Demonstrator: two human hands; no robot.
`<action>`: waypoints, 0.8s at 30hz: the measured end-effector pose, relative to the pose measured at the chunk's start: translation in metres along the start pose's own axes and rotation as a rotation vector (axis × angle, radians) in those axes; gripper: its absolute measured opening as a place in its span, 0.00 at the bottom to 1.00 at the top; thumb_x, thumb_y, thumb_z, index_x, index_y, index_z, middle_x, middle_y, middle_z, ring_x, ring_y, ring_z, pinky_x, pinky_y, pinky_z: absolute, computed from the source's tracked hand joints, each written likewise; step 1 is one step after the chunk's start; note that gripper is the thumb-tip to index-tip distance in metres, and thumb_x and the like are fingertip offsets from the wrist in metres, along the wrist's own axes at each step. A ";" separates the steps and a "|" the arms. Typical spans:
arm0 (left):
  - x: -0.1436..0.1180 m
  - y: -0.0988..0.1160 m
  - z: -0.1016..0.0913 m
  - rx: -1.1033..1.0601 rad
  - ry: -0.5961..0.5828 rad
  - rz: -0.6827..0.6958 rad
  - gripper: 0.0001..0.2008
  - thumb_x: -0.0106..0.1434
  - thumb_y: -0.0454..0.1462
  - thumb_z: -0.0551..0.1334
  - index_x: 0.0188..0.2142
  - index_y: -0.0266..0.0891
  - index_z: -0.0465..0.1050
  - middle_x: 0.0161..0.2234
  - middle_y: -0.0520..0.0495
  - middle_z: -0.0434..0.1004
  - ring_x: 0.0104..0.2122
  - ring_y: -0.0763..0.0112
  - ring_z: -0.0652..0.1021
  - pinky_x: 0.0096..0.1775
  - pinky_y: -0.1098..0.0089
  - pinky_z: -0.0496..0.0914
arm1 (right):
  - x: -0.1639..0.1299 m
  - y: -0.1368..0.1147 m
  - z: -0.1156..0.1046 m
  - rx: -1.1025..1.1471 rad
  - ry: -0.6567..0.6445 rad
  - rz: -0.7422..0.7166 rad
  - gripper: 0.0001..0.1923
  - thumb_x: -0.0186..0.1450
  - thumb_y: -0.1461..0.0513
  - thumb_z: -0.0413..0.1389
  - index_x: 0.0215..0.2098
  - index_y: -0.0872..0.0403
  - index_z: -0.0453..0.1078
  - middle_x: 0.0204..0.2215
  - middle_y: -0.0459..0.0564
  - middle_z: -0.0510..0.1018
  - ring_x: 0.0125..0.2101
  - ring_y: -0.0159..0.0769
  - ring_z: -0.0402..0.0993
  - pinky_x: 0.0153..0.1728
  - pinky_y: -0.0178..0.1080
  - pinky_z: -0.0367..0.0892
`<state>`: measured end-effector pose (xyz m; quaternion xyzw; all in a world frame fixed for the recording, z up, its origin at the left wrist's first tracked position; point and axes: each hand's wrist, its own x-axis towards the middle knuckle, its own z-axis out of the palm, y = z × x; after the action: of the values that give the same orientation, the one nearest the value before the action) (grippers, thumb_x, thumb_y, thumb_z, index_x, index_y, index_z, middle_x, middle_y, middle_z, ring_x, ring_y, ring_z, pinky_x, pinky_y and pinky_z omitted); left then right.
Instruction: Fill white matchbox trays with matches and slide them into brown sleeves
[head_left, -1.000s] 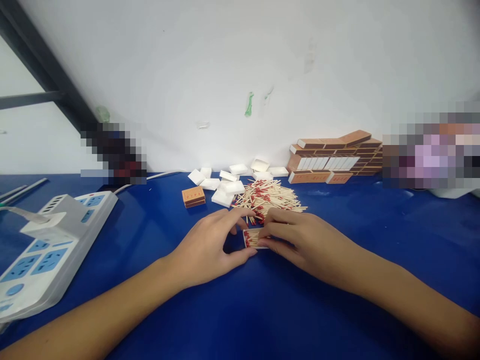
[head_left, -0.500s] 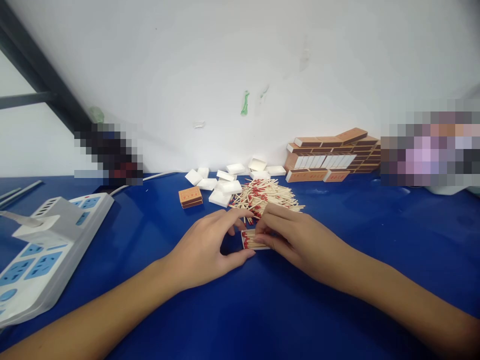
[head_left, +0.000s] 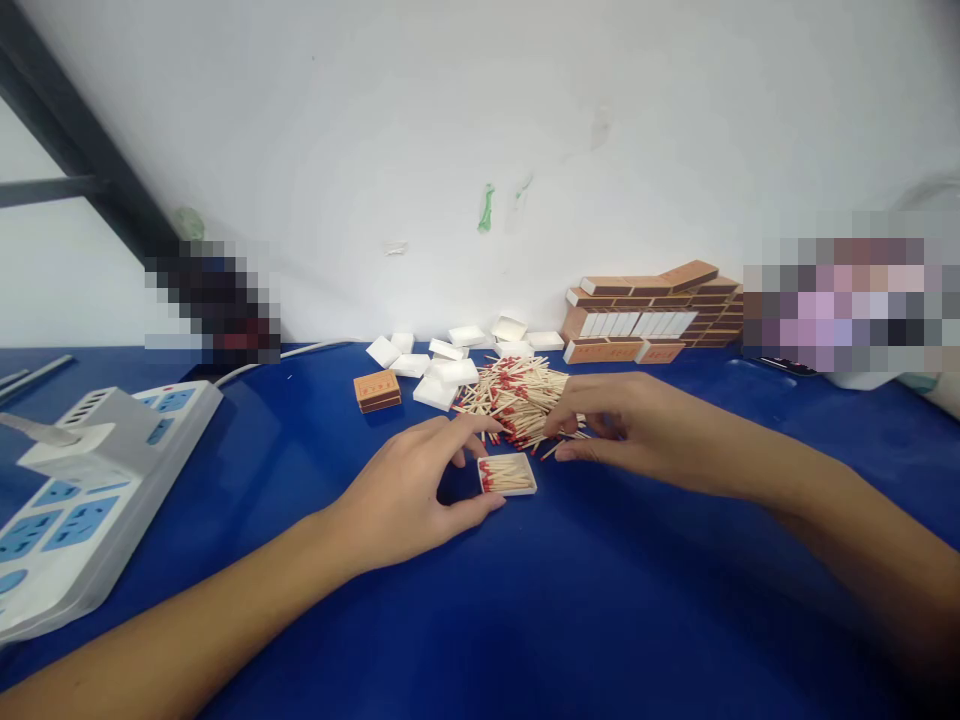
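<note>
A small white matchbox tray (head_left: 508, 474) filled with red-tipped matches lies on the blue table (head_left: 525, 600). My left hand (head_left: 416, 493) cups its left end, thumb and forefinger touching the tray. My right hand (head_left: 622, 425) has its fingertips pinched in the right edge of the loose pile of matches (head_left: 517, 397), just behind the tray. Whether matches are between those fingers I cannot tell.
Several empty white trays (head_left: 450, 360) lie behind the pile, an orange matchbox sleeve (head_left: 376, 390) to their left. A stack of orange matchboxes (head_left: 652, 312) stands against the white wall. A white and blue power strip (head_left: 82, 480) sits at far left.
My right hand has lifted off the filled tray and moved back and right to the match pile. My left hand stays at the tray.
</note>
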<state>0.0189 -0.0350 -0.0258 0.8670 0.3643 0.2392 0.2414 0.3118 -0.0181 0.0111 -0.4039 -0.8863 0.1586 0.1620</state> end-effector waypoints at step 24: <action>0.001 0.003 -0.002 0.005 -0.010 0.008 0.26 0.66 0.42 0.71 0.61 0.48 0.68 0.46 0.50 0.80 0.43 0.64 0.79 0.48 0.59 0.76 | 0.007 0.002 0.030 -0.100 -0.008 0.062 0.08 0.76 0.60 0.54 0.39 0.52 0.72 0.40 0.52 0.76 0.36 0.40 0.76 0.35 0.41 0.69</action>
<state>0.0197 -0.0353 -0.0223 0.8704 0.3602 0.2347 0.2400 0.2964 -0.0164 -0.0151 -0.4379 -0.8809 0.1205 0.1331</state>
